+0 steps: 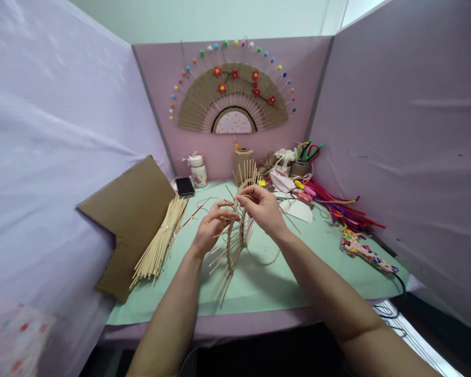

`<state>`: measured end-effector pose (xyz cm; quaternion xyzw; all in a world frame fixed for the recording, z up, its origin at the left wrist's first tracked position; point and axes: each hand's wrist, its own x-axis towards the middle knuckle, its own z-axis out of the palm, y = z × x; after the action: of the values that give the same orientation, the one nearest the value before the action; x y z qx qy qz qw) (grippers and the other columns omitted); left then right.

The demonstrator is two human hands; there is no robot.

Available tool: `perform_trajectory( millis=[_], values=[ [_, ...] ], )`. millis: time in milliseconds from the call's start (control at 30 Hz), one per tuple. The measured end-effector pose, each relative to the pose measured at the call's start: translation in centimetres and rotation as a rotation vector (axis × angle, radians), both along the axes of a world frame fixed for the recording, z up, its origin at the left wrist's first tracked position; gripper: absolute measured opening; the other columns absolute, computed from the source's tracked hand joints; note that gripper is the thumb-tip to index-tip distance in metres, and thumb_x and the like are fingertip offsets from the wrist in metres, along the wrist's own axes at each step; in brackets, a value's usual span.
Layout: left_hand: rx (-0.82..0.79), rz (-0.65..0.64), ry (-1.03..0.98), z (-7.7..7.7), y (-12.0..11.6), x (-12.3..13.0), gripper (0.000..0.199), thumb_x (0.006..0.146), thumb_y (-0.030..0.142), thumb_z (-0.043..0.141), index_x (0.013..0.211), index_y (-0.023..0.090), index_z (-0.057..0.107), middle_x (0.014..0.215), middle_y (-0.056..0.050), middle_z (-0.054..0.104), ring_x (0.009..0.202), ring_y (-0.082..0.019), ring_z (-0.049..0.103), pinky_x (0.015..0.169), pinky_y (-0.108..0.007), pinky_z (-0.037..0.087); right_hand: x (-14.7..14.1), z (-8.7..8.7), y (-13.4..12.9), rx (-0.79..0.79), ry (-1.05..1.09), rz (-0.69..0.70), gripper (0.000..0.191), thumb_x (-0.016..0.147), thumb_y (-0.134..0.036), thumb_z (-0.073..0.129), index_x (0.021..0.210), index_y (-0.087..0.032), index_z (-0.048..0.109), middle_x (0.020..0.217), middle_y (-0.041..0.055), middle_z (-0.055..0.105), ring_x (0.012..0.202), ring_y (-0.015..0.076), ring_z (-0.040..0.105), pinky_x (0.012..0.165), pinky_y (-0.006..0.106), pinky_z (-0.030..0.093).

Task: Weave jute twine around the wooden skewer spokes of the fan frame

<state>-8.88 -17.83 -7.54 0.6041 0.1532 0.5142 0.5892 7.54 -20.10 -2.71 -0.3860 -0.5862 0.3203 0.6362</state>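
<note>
A fan-shaped frame of thin wooden sticks (230, 251), with twine woven across the sticks, stands on edge above the table. My left hand (215, 224) grips it from the left side, fingers closed around the woven edge. On the other side my right hand (262, 207) pinches the twine between thumb and fingertips, close against the sticks. A loose length of twine (272, 260) curves down onto the table below my right hand. Part of the frame is hidden behind both hands.
A bundle of sticks (160, 241) and folded cardboard (133, 225) lie left. Behind stand a white bottle (198, 172) and a twine spool (242, 157). Pipe cleaners (337, 201) and a glue gun (367, 252) lie right. A finished fan (196, 107) hangs on the back panel.
</note>
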Motion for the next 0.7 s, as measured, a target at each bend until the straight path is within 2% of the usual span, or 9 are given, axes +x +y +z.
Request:
perform_trajectory(
  millis=[100,267,433,533,700],
  values=[
    [0.014,-0.012,0.034,0.0,0.0,-0.1,0.025,0.076,0.017,0.058,0.091,0.019,0.076,0.125,-0.007,0.046,0.092,-0.019,0.066,0.093,-0.042,0.052,0.4,1.1,-0.4,0.013,-0.065,0.029,0.017,0.078,-0.033,0.067,0.081,-0.017,0.061,0.072,-0.0004,0.062,0.059,0.0094,0.051,0.055,0.023,0.041],
    [0.017,-0.013,0.046,-0.3,0.0,-0.1,0.028,0.073,0.014,0.058,0.094,0.019,0.076,0.122,-0.007,0.048,0.091,-0.02,0.067,0.093,-0.041,0.052,1.0,4.0,-2.3,0.079,-0.318,0.091,0.013,0.082,-0.03,0.063,0.085,-0.017,0.063,0.075,0.0007,0.065,0.062,0.01,0.054,0.058,0.023,0.041],
    [-0.004,-0.009,0.031,-0.9,0.2,0.1,0.025,0.076,0.017,0.058,0.094,0.019,0.076,0.119,-0.007,0.053,0.089,-0.019,0.067,0.091,-0.04,0.053,0.2,6.2,-3.4,0.184,-0.536,0.13,0.009,0.085,-0.024,0.059,0.084,-0.017,0.065,0.075,0.0002,0.068,0.063,0.0099,0.056,0.061,0.024,0.041],
    [-0.004,-0.026,0.013,-1.0,0.3,0.2,0.026,0.075,0.016,0.057,0.093,0.019,0.076,0.118,-0.007,0.053,0.088,-0.019,0.067,0.09,-0.041,0.054,-0.3,6.6,-2.7,0.214,-0.606,0.145,0.009,0.085,-0.021,0.058,0.084,-0.018,0.066,0.075,0.0001,0.069,0.067,0.0107,0.058,0.066,0.024,0.042],
    [0.047,-0.044,0.066,-0.6,0.0,0.2,0.029,0.077,0.017,0.055,0.098,0.019,0.075,0.121,-0.008,0.048,0.093,-0.021,0.067,0.092,-0.041,0.052,0.4,6.1,-1.3,0.139,-0.466,0.146,0.01,0.086,-0.023,0.056,0.087,-0.017,0.063,0.079,0.002,0.069,0.066,0.0109,0.06,0.065,0.025,0.044]
  ],
)
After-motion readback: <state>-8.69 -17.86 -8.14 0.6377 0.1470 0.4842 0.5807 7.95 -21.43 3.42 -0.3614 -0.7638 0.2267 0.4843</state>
